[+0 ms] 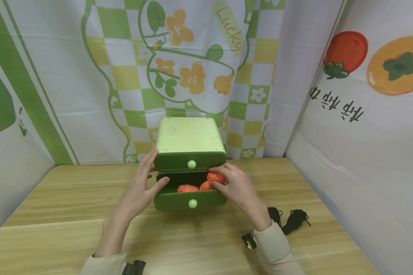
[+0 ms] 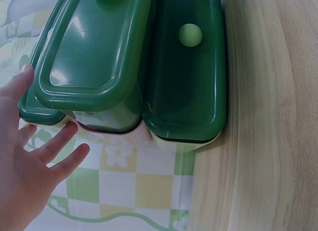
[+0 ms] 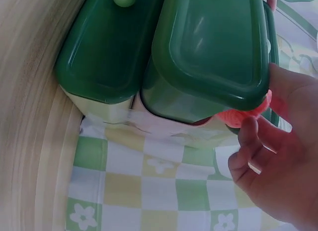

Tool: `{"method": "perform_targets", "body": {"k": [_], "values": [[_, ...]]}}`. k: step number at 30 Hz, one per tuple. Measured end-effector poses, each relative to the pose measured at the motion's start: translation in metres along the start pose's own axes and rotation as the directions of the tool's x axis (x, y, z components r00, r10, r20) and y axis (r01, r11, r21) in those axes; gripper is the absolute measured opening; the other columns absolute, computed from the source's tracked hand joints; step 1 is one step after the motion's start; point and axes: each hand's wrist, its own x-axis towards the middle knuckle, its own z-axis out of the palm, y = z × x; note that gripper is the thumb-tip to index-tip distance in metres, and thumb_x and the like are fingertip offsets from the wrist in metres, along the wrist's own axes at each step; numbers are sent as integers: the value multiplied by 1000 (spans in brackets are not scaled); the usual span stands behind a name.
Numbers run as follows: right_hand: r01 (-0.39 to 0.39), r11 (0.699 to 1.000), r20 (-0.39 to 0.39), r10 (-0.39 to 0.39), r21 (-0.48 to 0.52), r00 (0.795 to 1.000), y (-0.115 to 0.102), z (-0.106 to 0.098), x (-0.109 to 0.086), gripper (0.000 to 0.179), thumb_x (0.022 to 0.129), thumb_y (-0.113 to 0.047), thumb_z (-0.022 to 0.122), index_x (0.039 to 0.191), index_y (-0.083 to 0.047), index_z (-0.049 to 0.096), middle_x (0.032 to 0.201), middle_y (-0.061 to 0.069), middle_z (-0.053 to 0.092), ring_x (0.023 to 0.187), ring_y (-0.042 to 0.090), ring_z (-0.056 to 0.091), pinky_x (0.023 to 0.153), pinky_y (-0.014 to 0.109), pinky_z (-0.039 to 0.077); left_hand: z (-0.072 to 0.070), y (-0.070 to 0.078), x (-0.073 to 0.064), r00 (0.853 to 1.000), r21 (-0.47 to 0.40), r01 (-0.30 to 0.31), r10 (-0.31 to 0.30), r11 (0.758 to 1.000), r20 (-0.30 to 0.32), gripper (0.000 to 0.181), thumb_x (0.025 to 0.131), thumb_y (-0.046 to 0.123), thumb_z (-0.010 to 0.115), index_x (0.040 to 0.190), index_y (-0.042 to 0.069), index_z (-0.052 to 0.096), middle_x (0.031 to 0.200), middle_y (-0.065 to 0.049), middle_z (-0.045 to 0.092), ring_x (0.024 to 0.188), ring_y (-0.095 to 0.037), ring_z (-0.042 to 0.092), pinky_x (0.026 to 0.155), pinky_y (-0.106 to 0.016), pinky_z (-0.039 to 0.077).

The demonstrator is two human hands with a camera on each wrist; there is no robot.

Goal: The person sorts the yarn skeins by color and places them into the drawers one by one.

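Observation:
A small light-green cabinet (image 1: pixel 191 134) with dark-green drawers stands at the back of the table. Its middle drawer (image 1: pixel 173 201) is pulled out and holds bright orange yarn (image 1: pixel 187 188). My right hand (image 1: pixel 239 187) grips an orange skein of yarn (image 1: pixel 216 177) at the drawer's right end, thumb in front of it; the right wrist view shows its orange edge (image 3: pixel 233 117) beside the fingers. At the cabinet's left side, my left hand (image 1: pixel 137 193) is spread, its thumb over the open drawer and its fingertips by the top drawer (image 1: pixel 172 163).
Two black yarn bundles (image 1: pixel 296 220) lie on the wooden table (image 1: pixel 72 214) beside my right forearm. A closed bottom drawer (image 2: pixel 189 87) sits under the pulled-out one. Printed cloth (image 1: pixel 124 76) hangs close behind the cabinet, with white cloth walls on both sides.

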Motion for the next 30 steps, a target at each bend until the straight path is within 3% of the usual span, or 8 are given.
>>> {"method": "perform_targets", "body": {"k": [4, 12, 24, 30], "values": [[12, 998, 32, -15, 68, 999, -1, 0, 1, 36, 83, -23, 81, 117, -13, 73, 116, 3, 71, 103, 19, 67, 82, 36, 57, 0, -1, 0, 1000, -3, -4, 4, 1000, -4, 81, 99, 40, 59, 160, 34, 5, 168, 4, 6, 132, -35, 47, 109, -58, 41], [24, 992, 31, -28, 120, 999, 2, -2, 1, 29, 87, -23, 78, 114, -13, 74, 103, 1, 70, 73, 11, 59, 62, 22, 52, 0, -1, 0, 1000, -5, -13, 13, 1000, -8, 82, 99, 40, 60, 160, 34, 6, 168, 4, 6, 132, -36, 47, 108, -59, 41], [30, 992, 14, -32, 119, 999, 6, -7, 0, 26, 88, -20, 77, 113, -10, 75, 99, 4, 70, 70, 10, 56, 57, 19, 45, 0, -1, 0, 1000, -1, -2, 2, 1000, -6, 81, 99, 40, 59, 160, 36, 6, 168, 6, 6, 133, -35, 47, 108, -59, 41], [44, 992, 8, -46, 122, 999, 6, -8, 0, 26, 88, -21, 77, 112, -12, 75, 98, 3, 70, 72, 18, 58, 57, 20, 43, 0, -1, 0, 1000, -7, -1, 1, 1000, -1, 81, 99, 40, 59, 160, 36, 6, 168, 5, 6, 133, -36, 47, 108, -59, 41]]}}
